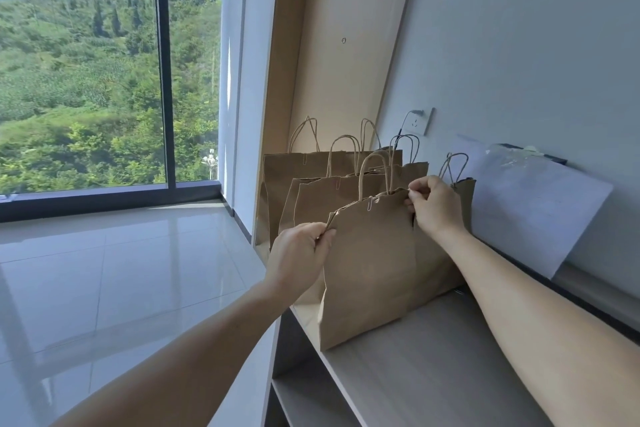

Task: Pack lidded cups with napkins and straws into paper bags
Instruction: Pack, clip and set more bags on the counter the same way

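Note:
A brown paper bag (369, 270) with twisted paper handles stands on the white shelf top (433, 367), nearest to me. A paper clip sits on its folded top edge. My left hand (299, 255) pinches the bag's upper left corner. My right hand (434, 206) pinches the top edge at the upper right corner. Several more paper bags (304, 177) stand in a row behind it, their tops folded over. No cups, napkins or straws are visible; the bags' insides are hidden.
A white plastic sheet or bag (533, 204) leans on the wall to the right. A wall socket (424, 121) with a plugged cable is behind the bags. Open shelf compartments (311, 399) lie below the top. Tiled floor (121, 270) and a large window (86, 73) are on the left.

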`<state>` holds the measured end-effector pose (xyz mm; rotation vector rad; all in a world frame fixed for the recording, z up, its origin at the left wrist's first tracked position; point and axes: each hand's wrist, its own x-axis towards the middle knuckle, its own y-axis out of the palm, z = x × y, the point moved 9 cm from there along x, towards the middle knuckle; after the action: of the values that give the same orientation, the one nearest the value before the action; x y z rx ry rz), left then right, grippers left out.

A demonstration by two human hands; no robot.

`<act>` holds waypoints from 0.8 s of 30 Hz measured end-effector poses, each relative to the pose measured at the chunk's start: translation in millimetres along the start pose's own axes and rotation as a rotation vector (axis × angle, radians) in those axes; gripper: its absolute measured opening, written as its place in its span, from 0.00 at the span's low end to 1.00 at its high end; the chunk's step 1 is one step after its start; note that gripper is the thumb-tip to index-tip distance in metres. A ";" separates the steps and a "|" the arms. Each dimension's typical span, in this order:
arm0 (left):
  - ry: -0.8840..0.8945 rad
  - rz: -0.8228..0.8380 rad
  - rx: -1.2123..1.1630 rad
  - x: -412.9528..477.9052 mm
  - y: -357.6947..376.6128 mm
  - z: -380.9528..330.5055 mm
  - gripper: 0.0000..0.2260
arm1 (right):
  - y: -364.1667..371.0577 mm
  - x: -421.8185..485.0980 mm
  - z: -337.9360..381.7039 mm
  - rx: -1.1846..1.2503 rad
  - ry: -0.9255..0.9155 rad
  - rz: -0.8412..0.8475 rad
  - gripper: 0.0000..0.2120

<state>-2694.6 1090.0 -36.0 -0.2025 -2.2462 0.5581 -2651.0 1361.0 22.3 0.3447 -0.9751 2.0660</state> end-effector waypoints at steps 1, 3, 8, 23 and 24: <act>0.000 0.002 -0.001 0.3 0.7 1.7 0.24 | -0.2 -1.8 -0.8 -0.006 0.003 -0.003 0.08; -0.033 0.014 0.010 1.8 0.9 5.9 0.20 | -2.6 -7.2 -1.0 -0.038 -0.008 -0.019 0.05; -0.045 -0.016 0.087 1.2 -7.1 -10.3 0.15 | -11.9 -31.8 0.0 -0.041 -0.023 -0.018 0.14; 0.347 0.355 0.461 -83.3 98.4 -195.8 0.29 | -187.1 -198.5 -41.9 -0.354 0.137 0.151 0.25; 0.348 0.378 0.412 -96.1 107.2 -218.5 0.29 | -212.6 -216.4 -49.3 -0.373 0.164 0.132 0.26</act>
<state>-2471.8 1226.4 -21.0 -0.4766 -1.7196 1.0828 -2346.0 1357.3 -15.4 -0.0839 -1.2784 1.9388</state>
